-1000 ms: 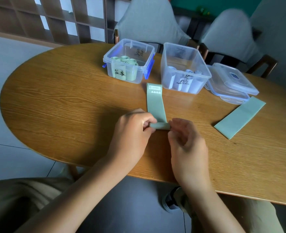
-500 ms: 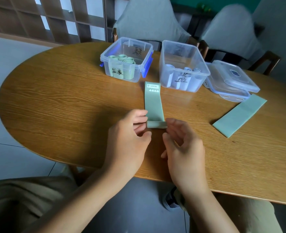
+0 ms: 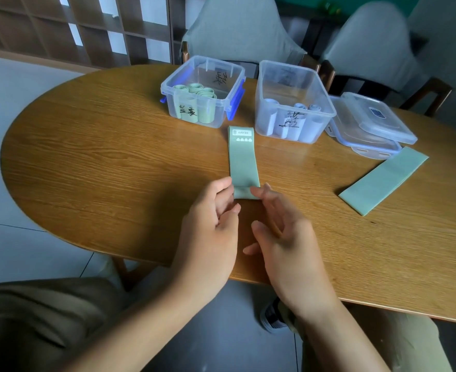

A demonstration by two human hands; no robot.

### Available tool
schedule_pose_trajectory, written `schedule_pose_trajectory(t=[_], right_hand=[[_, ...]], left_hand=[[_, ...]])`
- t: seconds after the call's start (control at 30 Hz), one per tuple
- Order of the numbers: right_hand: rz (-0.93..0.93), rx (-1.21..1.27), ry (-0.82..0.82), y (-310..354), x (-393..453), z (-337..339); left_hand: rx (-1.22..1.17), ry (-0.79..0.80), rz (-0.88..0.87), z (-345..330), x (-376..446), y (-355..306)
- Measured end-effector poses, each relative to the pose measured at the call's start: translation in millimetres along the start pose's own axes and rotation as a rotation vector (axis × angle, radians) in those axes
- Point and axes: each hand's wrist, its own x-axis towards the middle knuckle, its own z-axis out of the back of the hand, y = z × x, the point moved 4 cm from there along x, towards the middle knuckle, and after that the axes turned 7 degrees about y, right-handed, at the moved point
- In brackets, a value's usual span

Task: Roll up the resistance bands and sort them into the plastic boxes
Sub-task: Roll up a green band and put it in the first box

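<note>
My lap and trouser legs fill the bottom of the view, with one shoe (image 3: 272, 316) showing under the edge of the wooden table (image 3: 87, 162). Above the near edge, my left hand (image 3: 208, 224) has its fingers curled against the left end of the small roll at the near end of the green resistance band (image 3: 243, 162), the fingertips touching that rolled part. My right hand (image 3: 283, 229) is held loosely spread, fingers mostly straight; its fingertips rest on the right end of the roll, pressing rather than wrapping it, though I can't quite tell how firmly since the contact is partly hidden. The band stretches flat away from me on the table, its far end printed HEAVY with a row of small marks, ending just in front of the gap between the two boxes.

To the right, well apart from my hands, a second green band (image 3: 382, 181) lies flat and unrolled, angled across the wood. Beyond it two clear lids (image 3: 374, 124) are stacked.

Farther back, the left plastic box (image 3: 202, 92), with blue clips, holds several upright green rolls. Just beside it, the right plastic box (image 3: 293, 103) holds pale bluish rolls. Both carry handwritten marks. Behind the table stand two chairs draped in grey covers (image 3: 237, 30).
</note>
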Motion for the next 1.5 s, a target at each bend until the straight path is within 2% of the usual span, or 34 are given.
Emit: schedule_pose_trajectory(t=[0.17, 0.33, 0.5, 0.67, 0.87, 1.13, 1.27, 1.5], right_hand=[[0.080, -0.571, -0.064, 4, -2, -8], [0.091, -0.892, -0.160, 7, 2, -10], [0.146, -0.932, -0.165, 0, 9, -12], [0.120, -0.952, -0.149, 0, 23, -13], [0.108, -1.018, -0.112, -1, 35, -16], [0.103, -0.991, -0.123, -5, 33, -15], [0.110, -1.028, -0.115, -2, 38, -16], [0.130, -1.174, -0.113, 1, 55, -16]], left_hand=[[0.202, 0.063, 0.000, 9, 5, 6], [0.701, 0.161, -0.154, 12, 4, -8], [0.966, 0.149, -0.262, 12, 4, -10], [1.200, 0.168, -0.199, 16, 13, -3], [1.265, 0.172, -0.107, 19, 28, -1], [1.259, 0.198, -0.103, 20, 48, -3], [1.196, 0.204, -0.084, 23, 57, -1], [1.016, 0.082, -0.091, 26, 57, -9]])
